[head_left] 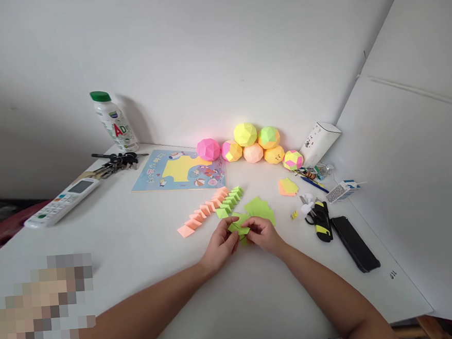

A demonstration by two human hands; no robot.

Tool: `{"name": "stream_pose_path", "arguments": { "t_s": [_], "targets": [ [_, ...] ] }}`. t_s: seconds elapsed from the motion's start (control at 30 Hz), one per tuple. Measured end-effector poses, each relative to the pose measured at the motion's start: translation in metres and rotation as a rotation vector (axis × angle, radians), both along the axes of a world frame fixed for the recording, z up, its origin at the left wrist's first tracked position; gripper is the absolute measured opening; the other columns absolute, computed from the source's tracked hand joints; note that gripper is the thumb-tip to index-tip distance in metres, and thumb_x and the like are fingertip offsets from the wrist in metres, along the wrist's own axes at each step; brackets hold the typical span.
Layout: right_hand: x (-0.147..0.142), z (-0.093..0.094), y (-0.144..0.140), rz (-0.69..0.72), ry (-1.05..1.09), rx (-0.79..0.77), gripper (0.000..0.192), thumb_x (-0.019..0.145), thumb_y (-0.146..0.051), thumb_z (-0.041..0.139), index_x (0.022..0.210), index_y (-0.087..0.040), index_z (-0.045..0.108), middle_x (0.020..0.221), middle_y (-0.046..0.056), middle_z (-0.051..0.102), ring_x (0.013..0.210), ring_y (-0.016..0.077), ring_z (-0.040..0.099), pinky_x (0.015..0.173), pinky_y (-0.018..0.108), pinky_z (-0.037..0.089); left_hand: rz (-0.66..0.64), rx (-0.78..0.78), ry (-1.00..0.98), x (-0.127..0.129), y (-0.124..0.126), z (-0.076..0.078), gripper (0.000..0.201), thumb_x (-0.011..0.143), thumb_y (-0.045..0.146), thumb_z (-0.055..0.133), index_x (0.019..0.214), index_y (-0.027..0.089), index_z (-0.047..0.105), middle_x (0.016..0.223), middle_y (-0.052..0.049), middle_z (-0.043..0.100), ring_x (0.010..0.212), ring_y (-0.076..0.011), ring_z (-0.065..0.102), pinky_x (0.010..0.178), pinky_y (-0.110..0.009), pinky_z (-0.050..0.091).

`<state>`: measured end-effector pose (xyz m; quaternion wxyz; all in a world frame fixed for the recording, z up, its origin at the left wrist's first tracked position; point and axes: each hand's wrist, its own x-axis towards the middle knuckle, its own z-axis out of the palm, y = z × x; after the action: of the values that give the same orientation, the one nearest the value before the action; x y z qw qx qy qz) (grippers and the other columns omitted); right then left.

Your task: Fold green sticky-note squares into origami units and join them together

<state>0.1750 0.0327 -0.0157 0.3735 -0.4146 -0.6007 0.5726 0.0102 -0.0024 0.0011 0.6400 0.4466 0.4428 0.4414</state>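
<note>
A smooth white table is being used as the work surface. Faceted paper balls are being kept along the wall. A small green folded paper, partly hidden by fingers, is being pinched at mid-table between the left hand and right hand.
</note>
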Motion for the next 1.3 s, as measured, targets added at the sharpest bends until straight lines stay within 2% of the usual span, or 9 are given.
{"name": "stream_pose_path", "arguments": {
  "t_s": [0.27,0.43,0.77,1.13,1.3],
  "targets": [
    [0.0008,0.0047,-0.0023,-0.005,-0.039,0.041,0.018,0.076,-0.023,0.057,0.093,-0.018,0.064,0.059,-0.001,0.055,0.049,0.0109,0.050,0.047,0.024,0.042,0.029,0.002,-0.067,0.0001,0.0012,-0.0013,0.032,0.078,0.030,0.049,0.107,0.018,0.044,0.049,0.008,0.045,0.047,-0.0112,0.045,0.050,-0.024,0.035],
    [0.0045,0.0055,-0.0023,0.043,-0.010,0.035,0.024,0.084,-0.027,0.048,0.097,-0.018,0.066,0.057,-0.001,0.055,0.053,0.0124,0.053,0.050,0.025,0.043,0.033,-0.001,-0.073,0.0000,0.0017,-0.0044,0.032,0.077,0.024,0.046,0.108,0.019,0.043,0.049,0.008,0.047,0.046,-0.0109,0.045,0.051,-0.024,0.036],
    [0.0010,-0.0012,-0.0004,0.026,-0.004,0.052,0.026,0.072,-0.025,0.062,0.097,-0.017,0.065,0.060,-0.001,0.055,0.049,0.0092,0.048,0.047,0.023,0.043,0.039,0.007,-0.078,-0.0003,0.0024,-0.0073,0.033,0.077,0.027,0.048,0.109,0.019,0.042,0.050,0.008,0.045,0.048,-0.0114,0.046,0.050,-0.023,0.036],
    [0.0039,0.0005,-0.0003,0.044,0.021,0.035,0.025,0.078,-0.029,0.059,0.099,-0.017,0.064,0.060,-0.002,0.053,0.051,0.0098,0.050,0.048,0.023,0.043,0.046,0.014,-0.082,-0.0001,0.0028,-0.0067,0.033,0.076,0.023,0.047,0.109,0.020,0.043,0.047,0.009,0.043,0.046,-0.0103,0.043,0.048,-0.021,0.033],
    [0.0042,0.0024,0.0004,0.033,0.049,0.004,0.022,0.077,-0.032,0.062,0.094,-0.017,0.064,0.064,-0.001,0.056,0.053,0.0105,0.053,0.049,0.023,0.046,0.039,0.029,-0.045,-0.0002,0.0027,-0.0057,0.036,0.074,0.019,0.047,0.109,0.019,0.042,0.049,0.009,0.043,0.046,-0.0099,0.041,0.048,-0.021,0.034]
  ]
}}
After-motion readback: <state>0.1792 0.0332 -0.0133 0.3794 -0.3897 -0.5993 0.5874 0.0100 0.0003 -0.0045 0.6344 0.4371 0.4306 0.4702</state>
